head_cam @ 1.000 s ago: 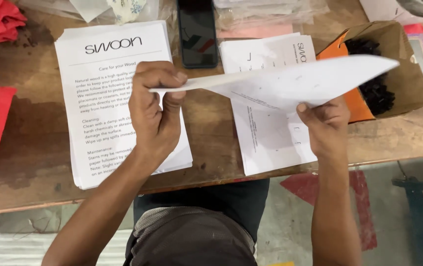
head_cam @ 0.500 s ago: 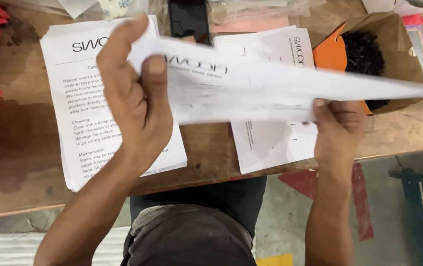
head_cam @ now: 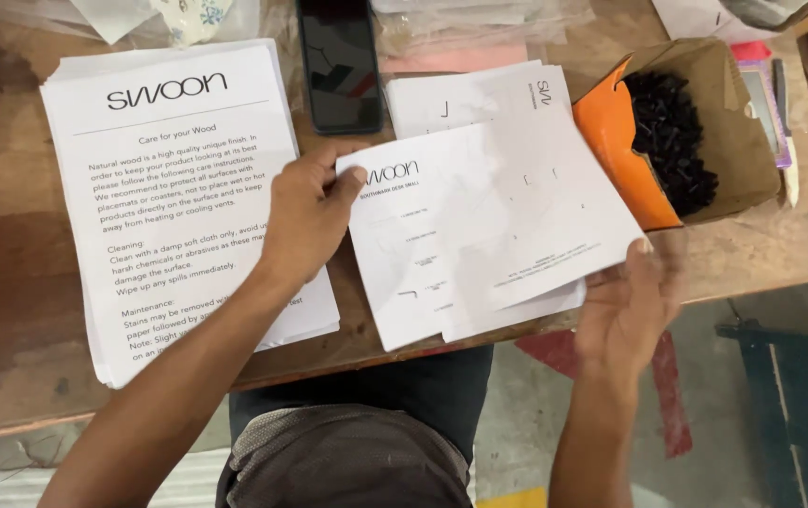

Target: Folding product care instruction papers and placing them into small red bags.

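Observation:
A white printed sheet [head_cam: 479,221] lies tilted over a small stack of similar sheets [head_cam: 470,99] at the table's front edge. My left hand [head_cam: 305,216] grips its left edge, thumb on top near the heading. My right hand [head_cam: 625,306] holds the sheet's lower right corner from beneath, off the table's front edge. Left of my left hand rests a thick stack of white printed sheets [head_cam: 155,169].
A black phone [head_cam: 339,61] lies at the back middle. An open brown and orange cardboard box [head_cam: 728,132] holds several small black parts [head_cam: 672,136]. Clear plastic bags [head_cam: 479,23] sit behind the sheets. The wooden table [head_cam: 9,310] ends near my lap.
The sheet, held up in the air and bent earlier, has come down flat over the small stack. My left hand moved from above the big stack to the sheet's left edge.

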